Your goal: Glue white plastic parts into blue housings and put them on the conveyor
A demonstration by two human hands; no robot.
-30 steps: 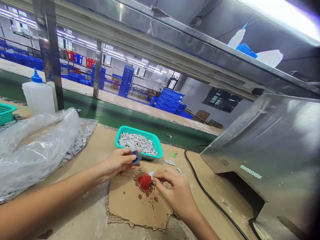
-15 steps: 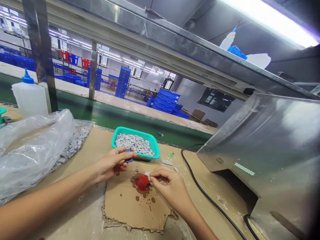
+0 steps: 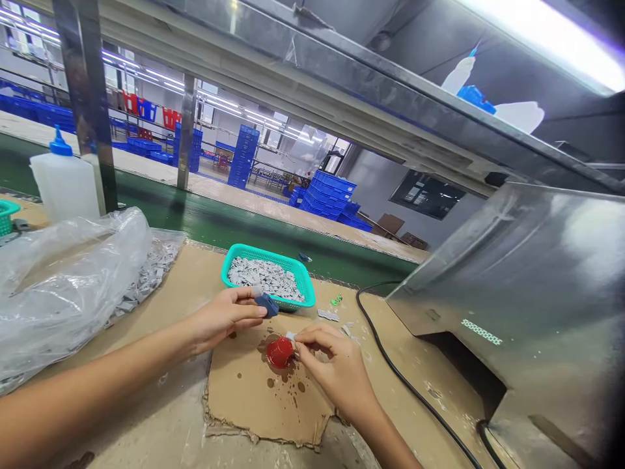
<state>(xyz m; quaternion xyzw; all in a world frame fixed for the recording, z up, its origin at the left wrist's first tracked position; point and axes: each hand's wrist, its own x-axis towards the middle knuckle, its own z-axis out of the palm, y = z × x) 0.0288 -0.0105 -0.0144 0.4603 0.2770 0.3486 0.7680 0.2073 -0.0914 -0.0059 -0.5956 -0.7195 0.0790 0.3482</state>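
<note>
My left hand pinches a small dark blue plastic part just in front of the basket. A pale wrap covers the tip of one of its fingers. My right hand has thumb and forefinger closed on a small light grey plastic piece. That piece is held right beside a small red dish, which appears wet and glossy. Under the dish lies a torn piece of cardboard, spotted with dark wet stains. Behind my hands stands a turquoise basket full of small grey pieces.
A clear plastic bag spilling grey pieces lies at left, near a white bottle with a blue cap. A black cable runs along a metal housing at right. Beyond the bench stretches a green conveyor belt.
My left hand has turned the dark blue part from upright to tilted and moved it slightly right. My right hand stays by the red dish with the grey piece. The view has shifted slightly.
</note>
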